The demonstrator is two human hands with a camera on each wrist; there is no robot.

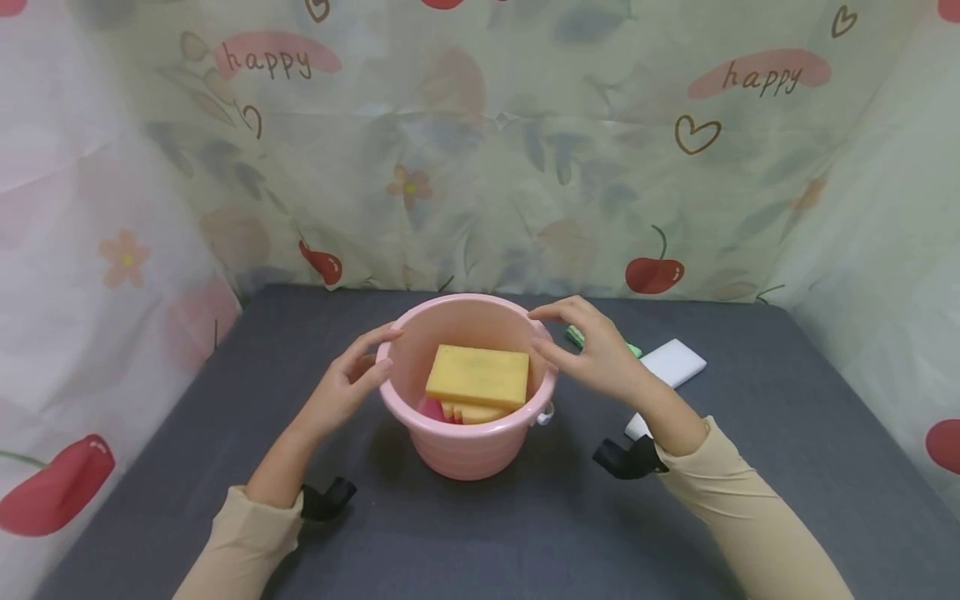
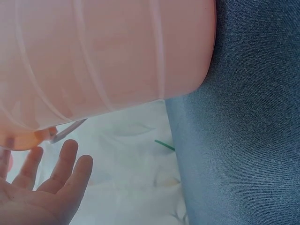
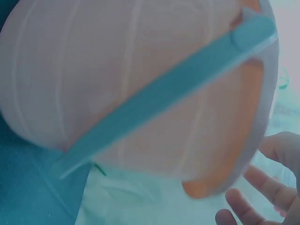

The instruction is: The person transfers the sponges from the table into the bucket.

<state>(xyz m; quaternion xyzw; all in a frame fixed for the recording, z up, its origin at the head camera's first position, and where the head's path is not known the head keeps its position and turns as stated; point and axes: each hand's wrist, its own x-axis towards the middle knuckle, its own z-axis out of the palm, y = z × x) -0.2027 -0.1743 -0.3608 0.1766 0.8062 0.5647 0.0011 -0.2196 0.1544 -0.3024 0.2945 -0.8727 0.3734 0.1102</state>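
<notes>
A pink bucket [image 1: 468, 457] stands on the dark-covered table with its mouth facing up. Inside it lies a yellow sponge [image 1: 480, 375] on top of another yellow piece [image 1: 474, 413] and something red-pink [image 1: 430, 408], mostly hidden. My left hand [image 1: 341, 392] is at the bucket's left rim, thumb and fingers spread, fingertips touching or very near it. At the right rim is my right hand [image 1: 603, 354], its fingers loosely bent and thumb beside the edge; contact is hard to tell. In the right wrist view the bucket's handle [image 3: 164, 96] hangs slanting down the side.
Right of the bucket lie a white block [image 1: 675, 363], a second white piece [image 1: 637, 427] partly behind my forearm, and a green striped item [image 1: 576, 336] partly behind my hand. Black wrist mounts [image 1: 328, 500] stick out below both wrists. Patterned curtains [image 1: 510, 167] enclose the table.
</notes>
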